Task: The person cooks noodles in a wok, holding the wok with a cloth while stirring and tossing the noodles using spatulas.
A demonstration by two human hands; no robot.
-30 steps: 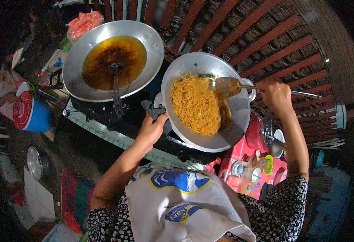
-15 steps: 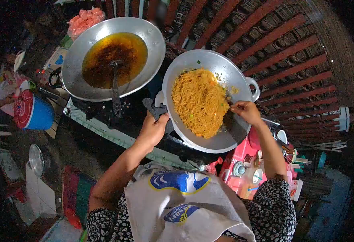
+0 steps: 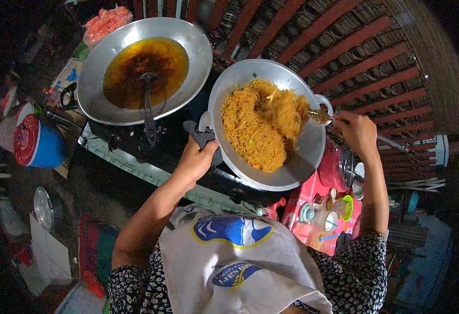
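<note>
A silver wok [image 3: 305, 172] holds orange-yellow noodles [image 3: 250, 131] with small green bits. My left hand [image 3: 195, 159] is closed on a dark grey cloth [image 3: 201, 136] at the wok's left handle. Above the wok's right side, my right hand [image 3: 357, 133] grips a metal spatula [image 3: 321, 116]. Its head touches the noodles, and its long handle sticks out to the right past my fist. Part of the noodles is heaped and blurred by motion beside the spatula head.
To the left, a larger wok [image 3: 91, 89] holds dark golden oil, with a slotted spatula [image 3: 148, 110] resting in it. A blue bucket [image 3: 52, 146] stands far left. Red slats [image 3: 355, 52] rise behind the woks. Cups and jars crowd a pink surface [image 3: 297, 209] at right.
My right hand has moved up and right, and the spatula now shows clearly. The noodles on the right have been pushed into a raised heap. My left hand stays at the handle.
</note>
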